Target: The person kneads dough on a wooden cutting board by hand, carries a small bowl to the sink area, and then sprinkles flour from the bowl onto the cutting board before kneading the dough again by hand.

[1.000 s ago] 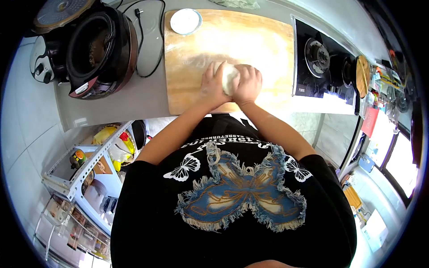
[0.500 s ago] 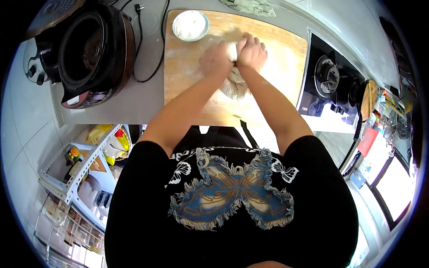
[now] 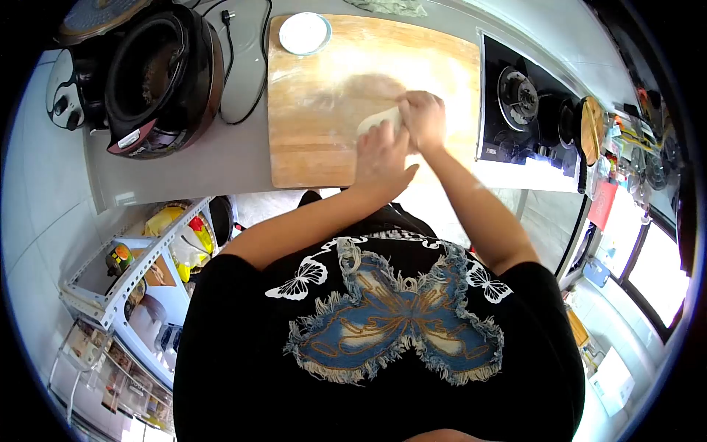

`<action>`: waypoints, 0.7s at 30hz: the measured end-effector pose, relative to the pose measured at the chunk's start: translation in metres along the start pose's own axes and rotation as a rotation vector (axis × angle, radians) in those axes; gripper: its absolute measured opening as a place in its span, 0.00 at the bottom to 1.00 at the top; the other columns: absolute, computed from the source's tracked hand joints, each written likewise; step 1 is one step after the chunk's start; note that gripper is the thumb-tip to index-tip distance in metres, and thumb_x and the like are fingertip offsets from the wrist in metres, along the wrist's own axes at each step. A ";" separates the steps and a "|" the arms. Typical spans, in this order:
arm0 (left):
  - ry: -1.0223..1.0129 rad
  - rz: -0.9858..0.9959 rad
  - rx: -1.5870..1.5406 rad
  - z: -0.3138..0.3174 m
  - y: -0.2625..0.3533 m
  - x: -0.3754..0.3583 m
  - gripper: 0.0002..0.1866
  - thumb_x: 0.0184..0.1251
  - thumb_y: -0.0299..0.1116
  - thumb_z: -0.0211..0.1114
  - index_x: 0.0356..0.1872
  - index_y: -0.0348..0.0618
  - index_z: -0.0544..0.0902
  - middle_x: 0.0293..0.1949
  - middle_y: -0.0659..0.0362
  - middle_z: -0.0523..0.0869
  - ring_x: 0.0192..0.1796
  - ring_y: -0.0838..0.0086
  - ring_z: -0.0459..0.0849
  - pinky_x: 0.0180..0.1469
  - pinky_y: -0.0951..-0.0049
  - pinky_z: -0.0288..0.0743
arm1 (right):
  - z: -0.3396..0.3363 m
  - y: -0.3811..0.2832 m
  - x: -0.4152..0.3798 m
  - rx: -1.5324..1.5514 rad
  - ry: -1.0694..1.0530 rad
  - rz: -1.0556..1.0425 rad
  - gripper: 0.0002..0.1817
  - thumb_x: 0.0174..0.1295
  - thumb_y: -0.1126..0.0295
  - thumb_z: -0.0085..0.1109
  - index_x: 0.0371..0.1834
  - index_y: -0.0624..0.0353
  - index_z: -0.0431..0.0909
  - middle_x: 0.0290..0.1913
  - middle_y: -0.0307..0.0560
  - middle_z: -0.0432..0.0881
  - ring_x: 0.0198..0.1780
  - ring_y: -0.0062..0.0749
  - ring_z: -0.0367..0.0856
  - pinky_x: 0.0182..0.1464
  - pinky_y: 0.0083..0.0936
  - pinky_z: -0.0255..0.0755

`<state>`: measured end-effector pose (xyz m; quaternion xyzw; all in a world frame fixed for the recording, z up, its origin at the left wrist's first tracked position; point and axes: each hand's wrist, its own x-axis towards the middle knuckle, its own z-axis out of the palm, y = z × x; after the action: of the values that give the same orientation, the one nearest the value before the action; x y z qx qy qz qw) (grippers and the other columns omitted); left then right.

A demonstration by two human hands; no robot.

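Observation:
A pale lump of dough [image 3: 378, 119] lies on the floured wooden board [image 3: 305, 158], partly covered by my hands. My left hand [image 3: 381, 156] rests against the dough's near side, fingers stretched out and slightly blurred, thumb apart. On the dough's right end, my right hand [image 3: 424, 120] has its fingers curled over it. Toward the board's far left corner stands a bowl of white flour [image 3: 305, 33]. A dusty floured patch marks the wood beyond the dough.
Left of the board sits a dark cooker [image 3: 151, 81] with its lid up, beside a black cord [image 3: 259, 103]. To the right is a gas hob [image 3: 518, 99]. A greenish cloth [image 3: 390, 6] lies behind the board. A shelf rack [image 3: 118, 287] stands below at left.
Both hands have come nearer my body, the left one further, loosening from its curled hold into outstretched fingers. The dough has been turned and now lies slanted between them. The view has shifted slightly.

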<state>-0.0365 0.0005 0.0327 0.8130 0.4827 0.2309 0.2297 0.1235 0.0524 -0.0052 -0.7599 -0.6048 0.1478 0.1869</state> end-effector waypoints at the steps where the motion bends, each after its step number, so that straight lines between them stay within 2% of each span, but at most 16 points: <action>1: -0.100 -0.035 -0.137 -0.001 -0.011 -0.006 0.27 0.59 0.50 0.75 0.53 0.43 0.79 0.50 0.51 0.77 0.55 0.55 0.75 0.59 0.51 0.66 | 0.010 0.009 -0.022 -0.124 0.179 -0.193 0.11 0.64 0.63 0.57 0.40 0.48 0.90 0.51 0.50 0.88 0.64 0.54 0.77 0.72 0.45 0.64; 2: -0.164 -0.127 -0.195 0.014 -0.029 -0.011 0.36 0.59 0.53 0.75 0.62 0.41 0.76 0.57 0.45 0.73 0.57 0.52 0.74 0.61 0.49 0.67 | 0.005 0.001 -0.041 -0.048 0.232 -0.163 0.10 0.62 0.64 0.59 0.42 0.46 0.89 0.56 0.49 0.84 0.65 0.56 0.74 0.72 0.49 0.64; 4: -0.017 -0.191 -0.085 0.025 -0.038 -0.011 0.44 0.57 0.54 0.77 0.69 0.40 0.69 0.58 0.44 0.73 0.60 0.49 0.74 0.63 0.45 0.67 | 0.013 0.003 -0.052 -0.100 0.272 -0.199 0.11 0.60 0.63 0.59 0.43 0.44 0.88 0.56 0.49 0.82 0.66 0.58 0.72 0.72 0.52 0.63; 5: -0.021 -0.198 -0.088 0.038 -0.046 -0.013 0.44 0.57 0.54 0.77 0.69 0.40 0.69 0.58 0.44 0.73 0.60 0.49 0.74 0.63 0.45 0.67 | 0.015 -0.004 -0.053 -0.156 0.267 -0.185 0.14 0.57 0.64 0.58 0.45 0.45 0.87 0.58 0.45 0.80 0.69 0.51 0.70 0.74 0.52 0.60; 7: -0.033 -0.273 -0.142 0.062 -0.063 -0.012 0.50 0.46 0.48 0.84 0.71 0.46 0.68 0.57 0.46 0.74 0.63 0.51 0.74 0.62 0.47 0.70 | 0.018 -0.023 -0.034 -0.219 0.234 -0.213 0.14 0.57 0.64 0.58 0.45 0.45 0.87 0.58 0.46 0.80 0.70 0.51 0.69 0.75 0.52 0.59; 8: -0.040 -0.280 -0.141 0.060 -0.064 -0.004 0.50 0.46 0.48 0.84 0.71 0.46 0.68 0.57 0.46 0.74 0.63 0.51 0.74 0.62 0.47 0.70 | 0.021 -0.030 -0.023 -0.283 0.209 -0.238 0.14 0.57 0.63 0.59 0.45 0.44 0.87 0.58 0.46 0.80 0.70 0.51 0.69 0.75 0.53 0.59; 10: -0.152 -0.516 -0.113 0.052 -0.064 0.018 0.53 0.46 0.45 0.85 0.73 0.44 0.65 0.57 0.45 0.75 0.60 0.48 0.78 0.59 0.52 0.77 | 0.031 -0.034 0.007 -0.308 0.199 -0.227 0.12 0.59 0.62 0.59 0.45 0.43 0.87 0.57 0.43 0.81 0.68 0.49 0.71 0.76 0.53 0.56; 11: -0.064 -0.496 -0.064 0.057 -0.068 0.026 0.48 0.50 0.46 0.83 0.71 0.45 0.67 0.56 0.47 0.77 0.56 0.50 0.83 0.52 0.55 0.81 | 0.035 -0.034 0.022 -0.294 0.165 -0.202 0.12 0.60 0.61 0.58 0.44 0.42 0.88 0.55 0.41 0.82 0.66 0.46 0.72 0.76 0.51 0.57; 12: -0.066 -0.507 -0.062 0.061 -0.075 0.037 0.48 0.50 0.46 0.83 0.71 0.45 0.67 0.56 0.47 0.77 0.56 0.50 0.83 0.52 0.55 0.81 | 0.042 -0.032 0.037 -0.278 0.129 -0.178 0.11 0.61 0.61 0.58 0.43 0.42 0.88 0.52 0.38 0.84 0.64 0.44 0.74 0.75 0.49 0.58; 13: -0.073 -0.550 -0.109 0.064 -0.083 0.048 0.43 0.51 0.47 0.83 0.67 0.47 0.70 0.57 0.48 0.79 0.57 0.51 0.83 0.52 0.54 0.81 | 0.051 -0.028 0.052 -0.292 0.192 -0.202 0.10 0.63 0.60 0.57 0.39 0.42 0.88 0.45 0.35 0.87 0.56 0.40 0.80 0.69 0.43 0.65; 15: -0.080 -0.600 -0.150 0.056 -0.090 0.073 0.39 0.52 0.48 0.82 0.64 0.49 0.73 0.57 0.48 0.81 0.59 0.52 0.83 0.51 0.52 0.81 | 0.060 -0.029 0.077 -0.298 0.167 -0.157 0.09 0.64 0.60 0.56 0.37 0.42 0.88 0.42 0.35 0.87 0.53 0.40 0.81 0.65 0.41 0.68; 16: -0.234 -0.698 -0.183 0.032 -0.082 0.093 0.36 0.56 0.48 0.79 0.64 0.48 0.75 0.57 0.47 0.82 0.61 0.50 0.82 0.54 0.51 0.80 | 0.062 -0.030 0.086 -0.311 0.149 -0.108 0.09 0.64 0.60 0.56 0.35 0.42 0.87 0.40 0.36 0.87 0.50 0.39 0.83 0.61 0.38 0.70; 17: -0.385 -0.792 -0.215 0.020 -0.081 0.109 0.34 0.60 0.48 0.77 0.64 0.48 0.76 0.58 0.46 0.83 0.63 0.48 0.81 0.57 0.49 0.78 | 0.067 -0.029 0.096 -0.293 0.225 -0.139 0.11 0.65 0.58 0.55 0.32 0.44 0.86 0.40 0.37 0.88 0.46 0.40 0.84 0.55 0.39 0.73; 18: -0.382 -0.797 -0.212 0.024 -0.085 0.116 0.34 0.60 0.48 0.77 0.64 0.48 0.76 0.58 0.46 0.83 0.63 0.48 0.81 0.57 0.49 0.78 | 0.073 -0.026 0.106 -0.288 0.223 -0.142 0.11 0.65 0.58 0.55 0.32 0.44 0.86 0.40 0.37 0.88 0.46 0.40 0.84 0.55 0.39 0.73; 20: -0.345 -0.730 -0.027 0.031 -0.097 0.135 0.34 0.56 0.51 0.80 0.62 0.54 0.78 0.53 0.54 0.89 0.59 0.59 0.87 0.53 0.56 0.82 | 0.084 -0.023 0.126 -0.328 0.258 -0.069 0.12 0.65 0.57 0.54 0.32 0.45 0.87 0.41 0.38 0.89 0.45 0.42 0.85 0.53 0.41 0.74; 21: -0.340 -0.735 -0.025 0.037 -0.105 0.141 0.34 0.56 0.51 0.80 0.62 0.54 0.78 0.53 0.54 0.89 0.59 0.59 0.87 0.53 0.56 0.82 | 0.084 -0.023 0.133 -0.324 0.215 -0.030 0.16 0.64 0.53 0.54 0.37 0.46 0.89 0.43 0.41 0.90 0.46 0.44 0.86 0.54 0.42 0.75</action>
<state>-0.0250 0.1657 -0.0370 0.6101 0.6933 0.0017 0.3835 0.0961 0.1957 -0.0689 -0.7822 -0.6087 -0.0363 0.1278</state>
